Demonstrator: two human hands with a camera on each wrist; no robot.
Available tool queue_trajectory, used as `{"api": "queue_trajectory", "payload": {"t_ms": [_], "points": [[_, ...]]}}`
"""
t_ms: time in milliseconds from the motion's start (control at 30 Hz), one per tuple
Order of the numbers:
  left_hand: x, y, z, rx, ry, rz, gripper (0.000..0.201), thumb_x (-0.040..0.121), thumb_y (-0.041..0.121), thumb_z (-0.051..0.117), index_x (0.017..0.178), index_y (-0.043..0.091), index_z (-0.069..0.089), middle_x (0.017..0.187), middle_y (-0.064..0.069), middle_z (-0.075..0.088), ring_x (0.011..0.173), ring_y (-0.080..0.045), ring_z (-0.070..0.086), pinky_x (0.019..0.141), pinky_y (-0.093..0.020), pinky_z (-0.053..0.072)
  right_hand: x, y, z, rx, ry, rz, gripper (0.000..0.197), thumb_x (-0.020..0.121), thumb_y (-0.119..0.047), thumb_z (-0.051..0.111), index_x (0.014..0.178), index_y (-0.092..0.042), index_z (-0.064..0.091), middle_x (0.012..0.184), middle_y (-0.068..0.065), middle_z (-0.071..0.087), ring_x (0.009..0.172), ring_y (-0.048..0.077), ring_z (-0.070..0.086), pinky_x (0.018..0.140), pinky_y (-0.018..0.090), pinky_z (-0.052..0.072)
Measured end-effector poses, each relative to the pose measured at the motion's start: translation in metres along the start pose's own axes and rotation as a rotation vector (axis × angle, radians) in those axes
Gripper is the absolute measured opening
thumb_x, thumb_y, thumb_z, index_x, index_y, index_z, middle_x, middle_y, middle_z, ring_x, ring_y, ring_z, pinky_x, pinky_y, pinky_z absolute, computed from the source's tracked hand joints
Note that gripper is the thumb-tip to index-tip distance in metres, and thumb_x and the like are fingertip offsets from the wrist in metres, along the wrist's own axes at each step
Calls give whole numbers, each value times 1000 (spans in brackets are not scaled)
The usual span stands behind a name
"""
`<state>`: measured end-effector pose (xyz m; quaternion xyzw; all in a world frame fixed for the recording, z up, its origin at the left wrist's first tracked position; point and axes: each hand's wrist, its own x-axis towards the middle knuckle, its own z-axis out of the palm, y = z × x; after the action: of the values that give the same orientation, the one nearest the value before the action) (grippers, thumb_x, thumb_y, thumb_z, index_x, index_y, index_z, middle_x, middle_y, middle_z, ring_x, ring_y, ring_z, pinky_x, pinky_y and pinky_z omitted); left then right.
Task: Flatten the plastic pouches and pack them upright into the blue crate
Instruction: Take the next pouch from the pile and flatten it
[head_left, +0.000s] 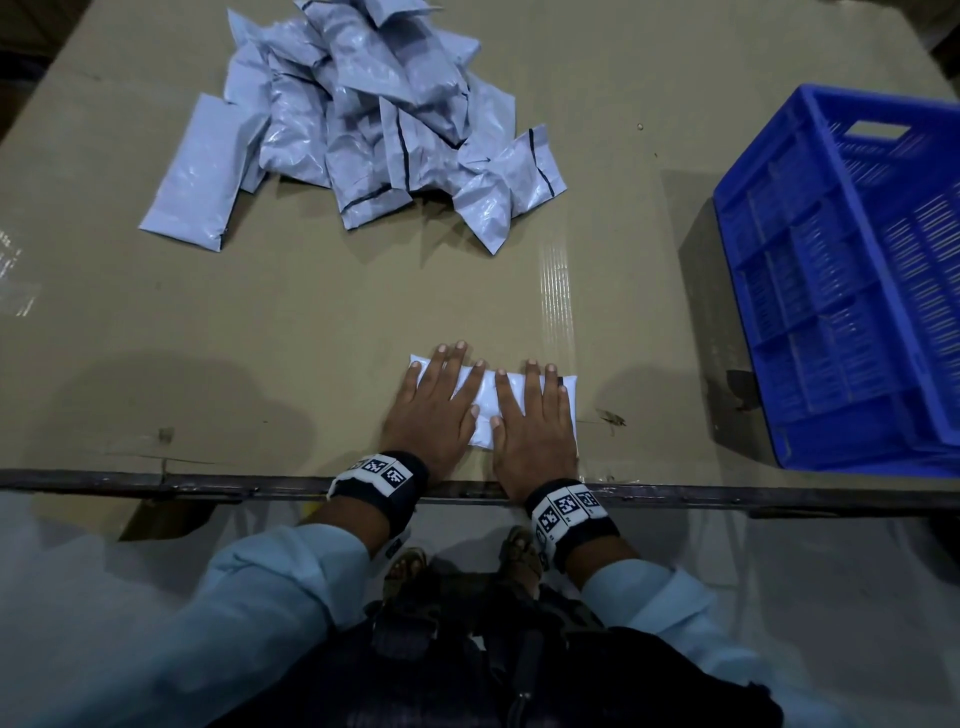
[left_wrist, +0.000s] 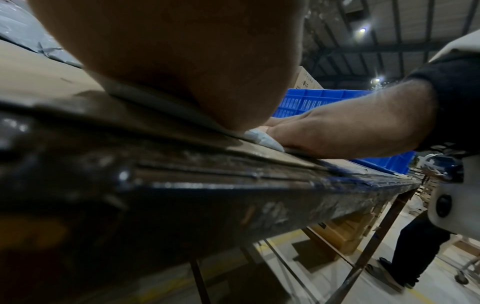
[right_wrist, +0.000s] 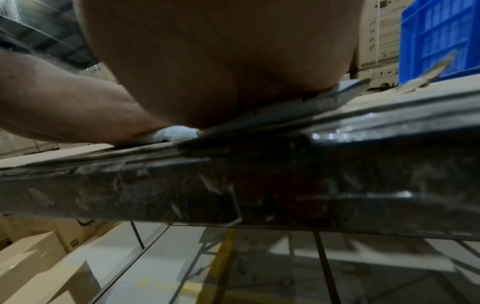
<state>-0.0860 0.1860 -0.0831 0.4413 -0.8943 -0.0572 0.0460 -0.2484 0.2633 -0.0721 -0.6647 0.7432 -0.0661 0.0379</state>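
A white plastic pouch (head_left: 487, 402) lies flat near the table's front edge. My left hand (head_left: 441, 395) and my right hand (head_left: 530, 410) press down on it side by side, palms down and fingers straight. The hands cover most of the pouch. In the left wrist view a corner of the pouch (left_wrist: 262, 139) peeks out under the right hand (left_wrist: 350, 131). The right wrist view shows a bit of the pouch (right_wrist: 176, 132) between the two palms. A heap of grey pouches (head_left: 363, 109) lies at the far side. The blue crate (head_left: 852, 291) stands at the right, nothing visible inside.
The table is covered with brown cardboard (head_left: 260, 322), with a dark metal front edge (head_left: 156, 480). One flat grey pouch (head_left: 200, 171) lies apart at the heap's left. Stacked cardboard boxes (right_wrist: 379, 41) stand behind the crate. Another person's legs (left_wrist: 415, 246) show beyond the table.
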Motion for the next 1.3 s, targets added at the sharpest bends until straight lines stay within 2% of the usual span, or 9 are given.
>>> {"api": "queue_trajectory", "payload": {"t_ms": [167, 600, 767, 967, 1300], "points": [[-1, 1, 0, 4, 2, 2, 62, 103, 39, 19, 163, 21, 20, 171, -12, 9, 157, -31, 11, 124, -53, 13, 0, 1, 1, 8, -2, 5, 62, 103, -35, 32, 162, -21, 22, 168, 20, 13, 154, 42, 8, 126, 51, 10], [-2, 0, 0, -10, 9, 9, 62, 104, 38, 25, 163, 20, 20, 170, -12, 10, 156, -32, 12, 124, -53, 15, 1, 3, 3, 32, -35, 5, 62, 103, -37, 26, 163, -23, 18, 169, 19, 7, 155, 41, 3, 126, 52, 9], [-2, 0, 0, -4, 0, 2, 62, 104, 39, 23, 163, 21, 19, 171, -11, 8, 157, -31, 11, 125, -52, 12, 0, 3, 4, 42, -35, 6, 62, 103, -36, 30, 163, -23, 17, 169, 19, 6, 155, 41, 1, 126, 52, 9], [-1, 0, 0, -11, 6, 14, 61, 105, 38, 24, 162, 20, 21, 170, -13, 12, 156, -33, 15, 124, -52, 14, 1, 3, 3, 43, -41, 10, 62, 103, -38, 28, 163, -24, 17, 169, 18, 5, 155, 41, 1, 126, 53, 10], [-2, 0, -2, -17, -3, 18, 60, 105, 39, 24, 163, 20, 20, 170, -12, 10, 156, -32, 11, 124, -52, 16, 0, 3, 4, 62, -38, 16, 63, 102, -38, 26, 163, -25, 17, 169, 17, 5, 156, 40, 1, 125, 54, 12]]}}
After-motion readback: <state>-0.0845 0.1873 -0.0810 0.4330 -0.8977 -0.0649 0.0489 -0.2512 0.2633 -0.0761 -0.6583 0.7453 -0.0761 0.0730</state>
